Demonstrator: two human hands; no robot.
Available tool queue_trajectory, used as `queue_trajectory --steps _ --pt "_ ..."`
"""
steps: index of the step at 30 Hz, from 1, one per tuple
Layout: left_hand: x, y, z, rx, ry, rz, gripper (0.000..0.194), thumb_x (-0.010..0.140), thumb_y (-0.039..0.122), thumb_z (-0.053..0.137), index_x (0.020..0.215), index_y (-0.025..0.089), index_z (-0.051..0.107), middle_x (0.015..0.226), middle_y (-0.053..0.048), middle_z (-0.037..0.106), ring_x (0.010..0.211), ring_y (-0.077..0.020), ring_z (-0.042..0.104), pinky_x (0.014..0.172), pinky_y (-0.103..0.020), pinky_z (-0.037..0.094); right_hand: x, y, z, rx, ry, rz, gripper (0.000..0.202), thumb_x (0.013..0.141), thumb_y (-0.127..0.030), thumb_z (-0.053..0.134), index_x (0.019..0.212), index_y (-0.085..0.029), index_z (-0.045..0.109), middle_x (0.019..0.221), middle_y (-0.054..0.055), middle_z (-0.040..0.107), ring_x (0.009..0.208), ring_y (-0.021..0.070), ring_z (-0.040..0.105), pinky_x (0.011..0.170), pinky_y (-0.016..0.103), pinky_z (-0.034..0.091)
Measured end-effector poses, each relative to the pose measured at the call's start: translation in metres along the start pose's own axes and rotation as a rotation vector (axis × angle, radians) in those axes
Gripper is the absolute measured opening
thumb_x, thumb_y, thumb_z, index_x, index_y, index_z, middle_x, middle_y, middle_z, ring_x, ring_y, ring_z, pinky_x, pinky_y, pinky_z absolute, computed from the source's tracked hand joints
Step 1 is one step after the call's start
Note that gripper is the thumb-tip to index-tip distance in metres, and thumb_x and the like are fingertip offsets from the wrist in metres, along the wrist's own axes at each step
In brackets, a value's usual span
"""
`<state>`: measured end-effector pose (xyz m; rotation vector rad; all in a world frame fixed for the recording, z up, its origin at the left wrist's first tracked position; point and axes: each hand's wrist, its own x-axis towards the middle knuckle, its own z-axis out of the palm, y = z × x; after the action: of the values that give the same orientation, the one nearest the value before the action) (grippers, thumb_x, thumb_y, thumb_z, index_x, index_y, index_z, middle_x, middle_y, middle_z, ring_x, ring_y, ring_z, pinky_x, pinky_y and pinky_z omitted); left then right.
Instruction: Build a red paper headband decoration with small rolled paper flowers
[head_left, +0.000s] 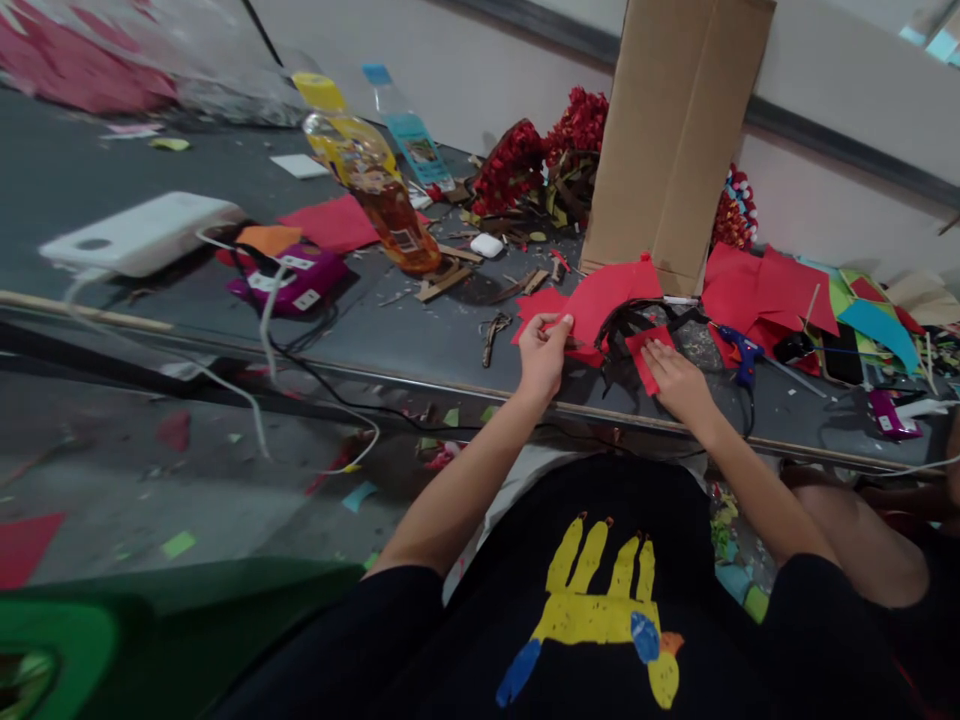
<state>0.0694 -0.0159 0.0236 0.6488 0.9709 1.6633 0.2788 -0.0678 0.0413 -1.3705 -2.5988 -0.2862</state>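
My left hand pinches the near edge of a large red paper sheet between thumb and fingers. Beside it, my right hand has its fingers together over a small red paper piece; its thumb is hidden. Black curved strips lie between the two hands, partly over the large sheet. To the right of my right hand rests a blue glue gun. Under the large sheet, more red paper shows on the left.
A tall cardboard panel stands behind my hands. Two bottles, one of amber liquid and one blue-capped, lean in view. A purple power strip, white power bank and cables line the left. Paper scraps pile right; someone's leg is near.
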Motion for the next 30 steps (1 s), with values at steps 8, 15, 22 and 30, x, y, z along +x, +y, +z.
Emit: queue_trajectory --steps 8,15,22,30 --pt "0.001 -0.004 -0.003 -0.015 -0.059 0.037 0.037 0.062 0.037 0.078 0.075 0.019 0.048 0.045 0.011 0.052 0.037 -0.0068 0.053 0.042 -0.015 0.041 0.005 -0.014 -0.004 0.053 -0.014 0.049 0.053 0.077 -0.003 0.044 0.129 -0.006 0.054 0.133 0.016 0.056 0.128 0.0225 0.051 0.109 0.038 0.043" --pt "0.004 -0.007 -0.004 -0.020 -0.081 0.016 0.037 0.063 0.038 0.077 0.075 0.019 0.048 0.044 0.012 0.052 0.036 -0.0072 0.053 0.042 -0.016 0.043 0.001 -0.009 -0.005 0.046 0.033 0.117 0.054 0.076 -0.003 0.044 0.129 -0.005 0.054 0.136 0.016 0.053 0.128 0.0244 0.050 0.111 0.040 0.040" --pt "0.004 -0.008 -0.004 -0.026 -0.085 0.000 0.038 0.063 0.039 0.078 0.076 0.019 0.048 0.047 0.011 0.055 0.037 -0.0062 0.054 0.042 -0.016 0.044 -0.001 -0.014 -0.006 0.120 0.051 0.159 0.061 0.071 -0.001 0.043 0.131 -0.005 0.051 0.139 0.014 0.051 0.131 0.0231 0.048 0.111 0.040 0.040" --pt "0.005 -0.010 -0.006 -0.037 -0.123 0.009 0.038 0.064 0.039 0.078 0.077 0.019 0.047 0.050 0.011 0.056 0.038 -0.0060 0.054 0.044 -0.016 0.047 -0.001 -0.012 -0.001 0.190 0.080 0.163 0.065 0.070 -0.001 0.041 0.134 -0.008 0.048 0.140 0.012 0.050 0.131 0.0210 0.047 0.110 0.039 0.041"
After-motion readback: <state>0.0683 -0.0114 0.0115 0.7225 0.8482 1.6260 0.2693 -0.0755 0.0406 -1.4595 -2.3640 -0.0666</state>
